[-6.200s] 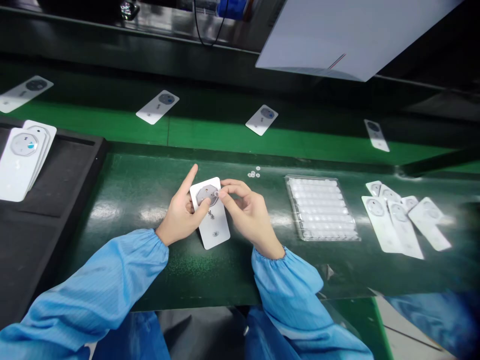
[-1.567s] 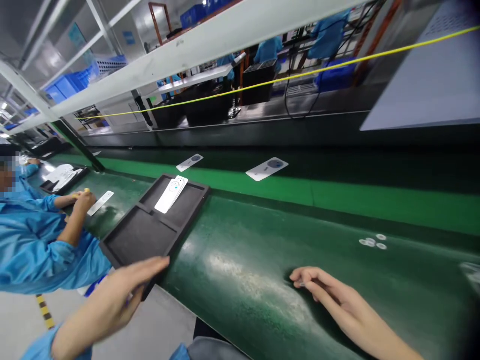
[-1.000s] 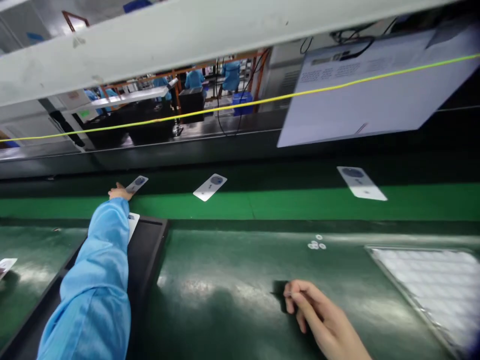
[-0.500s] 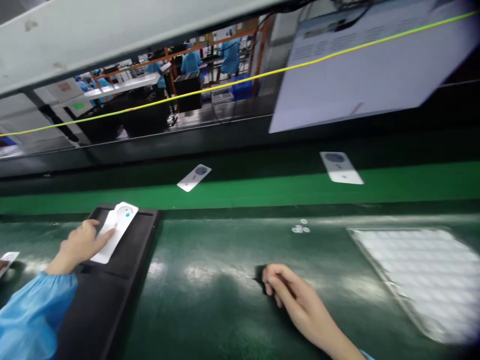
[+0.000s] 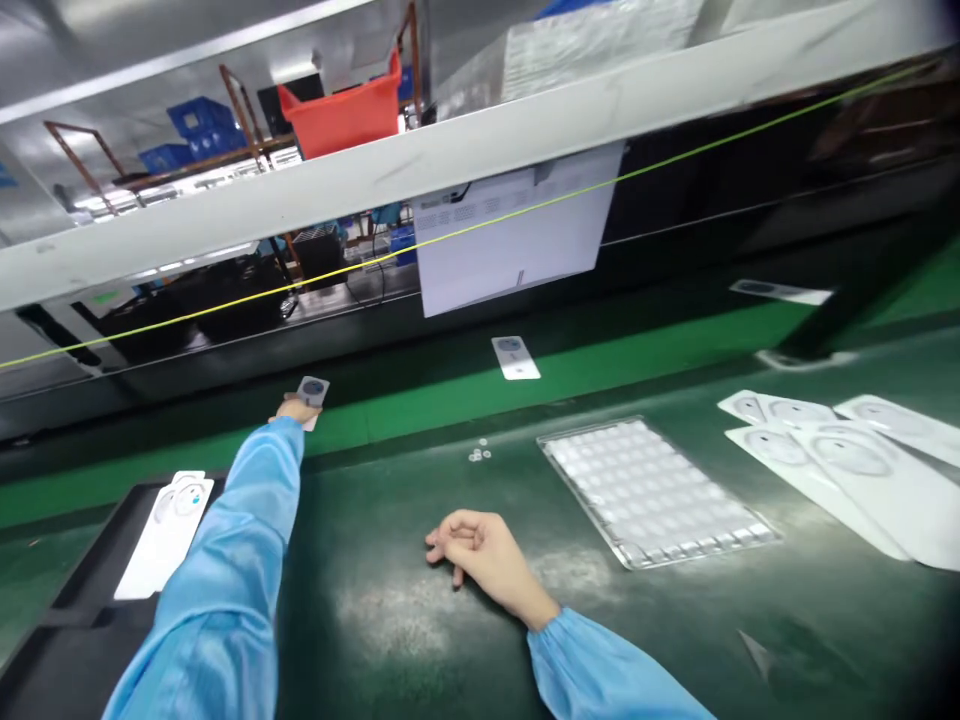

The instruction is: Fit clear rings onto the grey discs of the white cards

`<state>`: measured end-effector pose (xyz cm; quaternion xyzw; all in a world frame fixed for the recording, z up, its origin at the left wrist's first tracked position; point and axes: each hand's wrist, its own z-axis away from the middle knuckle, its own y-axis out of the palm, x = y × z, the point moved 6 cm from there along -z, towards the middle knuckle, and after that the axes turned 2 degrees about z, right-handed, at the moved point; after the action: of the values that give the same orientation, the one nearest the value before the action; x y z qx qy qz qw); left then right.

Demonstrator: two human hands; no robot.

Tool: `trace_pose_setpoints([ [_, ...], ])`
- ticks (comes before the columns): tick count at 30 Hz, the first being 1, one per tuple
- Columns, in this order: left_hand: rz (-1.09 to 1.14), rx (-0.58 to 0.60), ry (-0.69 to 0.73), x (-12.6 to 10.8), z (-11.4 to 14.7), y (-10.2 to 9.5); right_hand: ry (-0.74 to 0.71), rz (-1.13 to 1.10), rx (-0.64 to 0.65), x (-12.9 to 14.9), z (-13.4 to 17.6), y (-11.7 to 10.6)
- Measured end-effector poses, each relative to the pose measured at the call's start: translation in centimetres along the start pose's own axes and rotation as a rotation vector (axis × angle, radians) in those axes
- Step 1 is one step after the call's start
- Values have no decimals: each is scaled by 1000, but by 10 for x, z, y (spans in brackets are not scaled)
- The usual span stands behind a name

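My left hand [image 5: 295,408] reaches out over the green belt, its fingers closed on a white card [image 5: 313,392] with a dark round mark and rounded corners. Partly covered by the hand, that card is at the belt's near side. My right hand [image 5: 484,555] rests above the dark green bench, thumb and fingers curled together. What lies inside that curl, if anything, is hidden. Several small white rings [image 5: 480,453] lie beyond the right hand. Left of my left sleeve, overlapping white cards [image 5: 169,525] sit in a black tray [image 5: 82,565].
A clear tray of white round pieces [image 5: 645,490] lies right of centre. Farther right are several larger white cards [image 5: 847,460]. Another card [image 5: 515,358] lies on the green belt [image 5: 420,395]. A dark post [image 5: 840,310] stands at right; a yellow-green cord [image 5: 375,262] crosses above.
My left hand has left the cards in the black tray and reached forward to a card on the belt. The view has swung right. My right hand stays curled over the bench.
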<state>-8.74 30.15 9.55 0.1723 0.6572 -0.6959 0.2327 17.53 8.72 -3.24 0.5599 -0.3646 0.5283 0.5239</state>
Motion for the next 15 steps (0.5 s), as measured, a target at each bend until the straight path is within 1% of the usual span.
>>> trace_pose_setpoints([
  [2, 137, 69, -32, 4, 13, 1, 4, -23, -16, 1, -3, -2],
  [4, 295, 162, -41, 7, 38, 14, 2, -44, -32, 3, -5, -2],
  [6, 447, 285, -26, 8, 73, 40, -15, -48, -56, 7, -7, -4],
  [8, 570, 403, -20, 8, 114, 71, -33, -36, -85, 10, -9, -8],
  [11, 826, 533, -60, 5, 167, 110, -33, -17, -135, 13, -10, -15],
  [13, 1020, 578, -94, 0, 189, 128, -26, -7, -166, 14, -9, -18],
  [15, 1145, 581, -108, -5, 199, 139, -48, 22, -185, 17, -5, -18],
])
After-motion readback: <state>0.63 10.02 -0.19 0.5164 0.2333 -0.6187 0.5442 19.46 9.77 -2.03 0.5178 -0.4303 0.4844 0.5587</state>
